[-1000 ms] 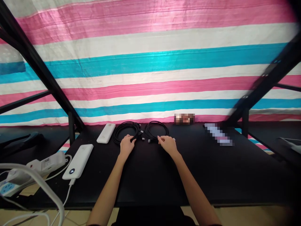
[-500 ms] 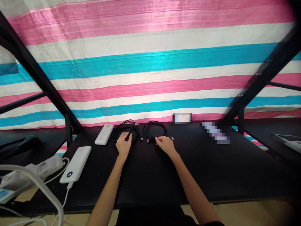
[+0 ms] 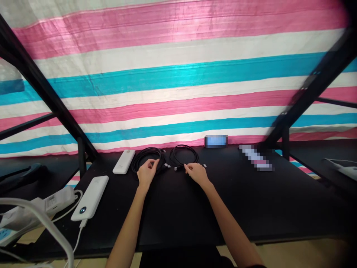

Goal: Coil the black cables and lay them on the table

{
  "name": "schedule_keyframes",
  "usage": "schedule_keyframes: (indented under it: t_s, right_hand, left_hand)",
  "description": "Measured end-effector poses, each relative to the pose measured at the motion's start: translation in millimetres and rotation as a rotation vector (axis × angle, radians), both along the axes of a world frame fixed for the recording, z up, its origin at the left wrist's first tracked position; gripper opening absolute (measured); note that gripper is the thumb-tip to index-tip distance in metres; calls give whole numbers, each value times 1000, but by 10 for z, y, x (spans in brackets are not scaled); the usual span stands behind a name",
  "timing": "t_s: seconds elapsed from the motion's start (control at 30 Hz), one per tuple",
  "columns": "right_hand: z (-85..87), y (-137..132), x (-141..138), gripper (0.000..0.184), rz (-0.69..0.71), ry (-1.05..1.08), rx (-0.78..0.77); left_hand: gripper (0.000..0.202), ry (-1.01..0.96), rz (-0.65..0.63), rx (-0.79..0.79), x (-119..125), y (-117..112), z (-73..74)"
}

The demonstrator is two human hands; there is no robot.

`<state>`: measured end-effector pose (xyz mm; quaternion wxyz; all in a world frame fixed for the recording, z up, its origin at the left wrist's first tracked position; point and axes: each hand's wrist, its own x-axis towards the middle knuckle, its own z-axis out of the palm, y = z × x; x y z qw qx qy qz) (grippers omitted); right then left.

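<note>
Left cable coil [image 3: 147, 149], head view: lies flat on the black table [image 3: 178, 219], just beyond the left hand [image 3: 146, 173], whose thumb and fingers are pinched on one near strand. Half a second ago that strand stood raised off the coil; now it is down again, coil still wound. Right cable coil [image 3: 183, 146] sits just past the right hand [image 3: 196, 173]; fingers bunched at its loose plug end, grip not resolvable; hand barely shifted. White power bank [image 3: 124, 161] left of the left fingers; second power bank [image 3: 90, 196] nearer, farther left. Striped tarp [image 3: 178, 74] behind; black frame struts [image 3: 41, 89] at the sides.
</note>
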<state>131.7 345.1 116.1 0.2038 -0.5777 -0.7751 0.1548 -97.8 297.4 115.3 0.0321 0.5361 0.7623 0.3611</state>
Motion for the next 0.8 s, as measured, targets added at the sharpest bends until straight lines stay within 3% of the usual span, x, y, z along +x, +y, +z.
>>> schedule_keyframes:
  t_s: [0.13,0.27,0.57,0.8]
  right_hand:
    - [-14,2,-8,43,-2,-3,-1]
    - [-25,14,-3,44,1,-7,-2]
    - [-22,2,0,44,11,-28,9]
    - [-15,-7,-8,44,22,-40,12]
  left_hand:
    - [30,32,-88,-107,20,36,-66]
    - [27,37,-94,-82,50,19,-38]
    - [43,-51,265,195,-10,-72,72]
    - [31,-21,92,185,61,-51,43]
